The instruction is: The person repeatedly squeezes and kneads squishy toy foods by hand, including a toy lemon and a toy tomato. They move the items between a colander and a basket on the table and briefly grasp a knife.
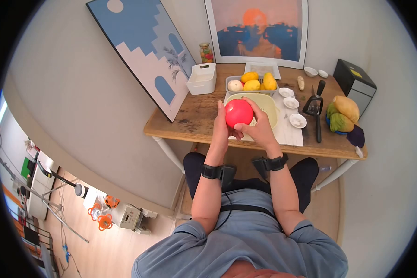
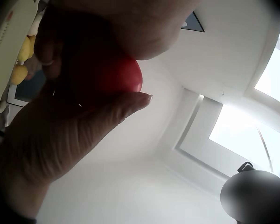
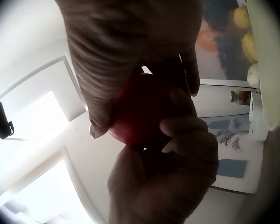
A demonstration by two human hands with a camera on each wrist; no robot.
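Both hands hold a smooth, glossy round red fruit [image 1: 239, 113] above the table's front edge. My left hand [image 1: 220, 129] grips it from the left; in the left wrist view the thumb lies along the underside of the red fruit [image 2: 128, 77]. From the right, my right hand [image 1: 262, 128] holds it, thumb across its near side. Curled left fingers [image 3: 189, 140] show against the fruit in the right wrist view. Just beyond and below the hands is a pale yellow-green colander [image 1: 272, 107], partly hidden by them, on a white cloth [image 1: 292, 136].
Behind the colander stands a grey bin [image 1: 229, 88] of yellow fruits and a white one. Small white bowls [image 1: 298, 121], a black-handled tool [image 1: 314, 105] and a heaped blue bowl [image 1: 328, 124] lie to the right. A white basket [image 1: 202, 85] stands back left.
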